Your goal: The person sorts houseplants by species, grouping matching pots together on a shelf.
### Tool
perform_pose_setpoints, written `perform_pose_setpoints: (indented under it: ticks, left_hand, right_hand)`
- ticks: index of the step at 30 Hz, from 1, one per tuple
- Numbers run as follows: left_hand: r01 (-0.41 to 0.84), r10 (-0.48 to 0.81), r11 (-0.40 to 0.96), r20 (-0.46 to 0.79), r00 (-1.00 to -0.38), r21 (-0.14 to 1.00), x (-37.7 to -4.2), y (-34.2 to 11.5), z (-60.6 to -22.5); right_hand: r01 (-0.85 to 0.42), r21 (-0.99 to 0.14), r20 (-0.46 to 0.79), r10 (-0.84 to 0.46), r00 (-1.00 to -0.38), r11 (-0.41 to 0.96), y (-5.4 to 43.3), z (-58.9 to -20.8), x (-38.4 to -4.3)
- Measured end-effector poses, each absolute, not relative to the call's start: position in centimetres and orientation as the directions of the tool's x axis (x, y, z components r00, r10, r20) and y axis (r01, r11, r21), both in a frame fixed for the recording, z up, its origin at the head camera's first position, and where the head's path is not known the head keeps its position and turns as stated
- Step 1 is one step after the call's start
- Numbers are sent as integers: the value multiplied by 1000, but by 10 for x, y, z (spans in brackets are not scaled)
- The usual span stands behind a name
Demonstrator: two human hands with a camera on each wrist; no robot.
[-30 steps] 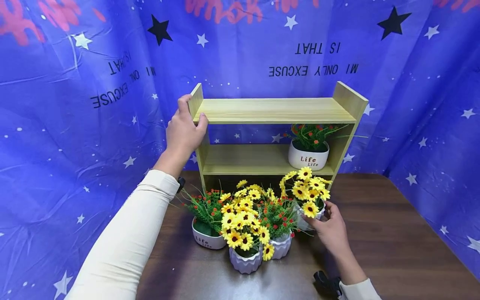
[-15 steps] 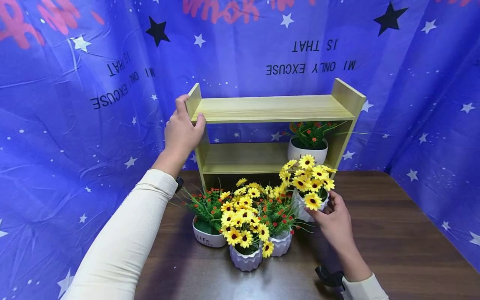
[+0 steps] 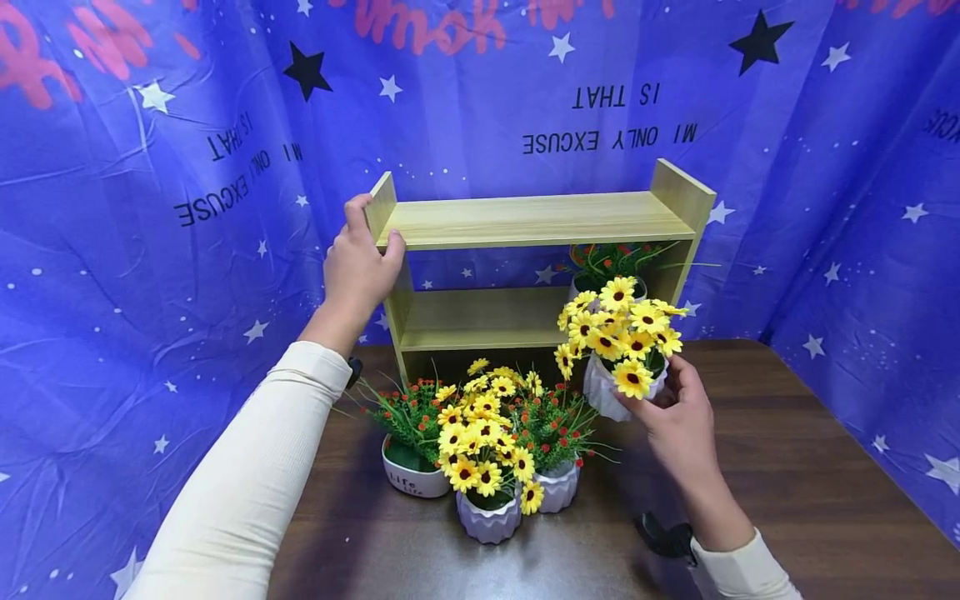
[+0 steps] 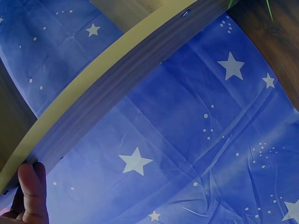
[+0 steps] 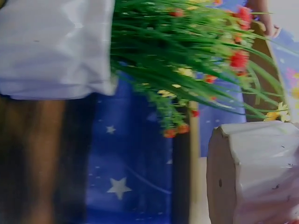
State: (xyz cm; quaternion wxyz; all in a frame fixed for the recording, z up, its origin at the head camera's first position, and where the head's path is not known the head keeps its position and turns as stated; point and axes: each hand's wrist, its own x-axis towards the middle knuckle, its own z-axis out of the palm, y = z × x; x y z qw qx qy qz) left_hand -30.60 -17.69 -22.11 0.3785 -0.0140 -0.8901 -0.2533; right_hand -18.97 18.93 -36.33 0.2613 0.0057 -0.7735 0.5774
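Observation:
My left hand (image 3: 358, 265) grips the top left corner of a light wooden shelf (image 3: 525, 218), thumb over the front edge. In the left wrist view its fingers (image 4: 32, 191) lie against the side board (image 4: 88, 88). My right hand (image 3: 681, 421) holds a white ridged flower pot (image 3: 603, 390) with yellow daisy-like flowers by its right side. The pot is raised in front of the shelf's right part; its underside shows in the right wrist view. Behind it, a pot of red-flowered greenery (image 3: 611, 258) sits on the middle board, partly hidden.
Several pots crowd the brown table (image 3: 795, 467) before the shelf: an oval white one (image 3: 416, 479) with red flowers at left, a ridged one with yellow flowers (image 3: 489, 521) in front, another ridged one (image 3: 558, 487) with red flowers. A blue star-printed curtain (image 3: 480, 108) surrounds the table.
My right hand has lifted the yellow flower pot upward, where it now covers more of the pot on the middle board. The left hand keeps its grip on the shelf.

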Motion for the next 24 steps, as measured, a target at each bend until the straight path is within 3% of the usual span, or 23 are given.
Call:
perform_pose_setpoints:
  ticks: [11,18,24]
  left_hand:
    - [221,-171,870,690,-703,441,-307,-179,-221]
    - [210,-177,872,684,-708,442,-306,-184,-220]
    - [220,-163,873,684,-711,436,-307,-181,-220]
  right_hand:
    - [-435,-862,501,307,-809,261,188,-300,-191]
    - [-570,-816,570,292,-768,95,185,-245,-199]
    - [-565,-822,559,302,-772,78,194,-211,-219]
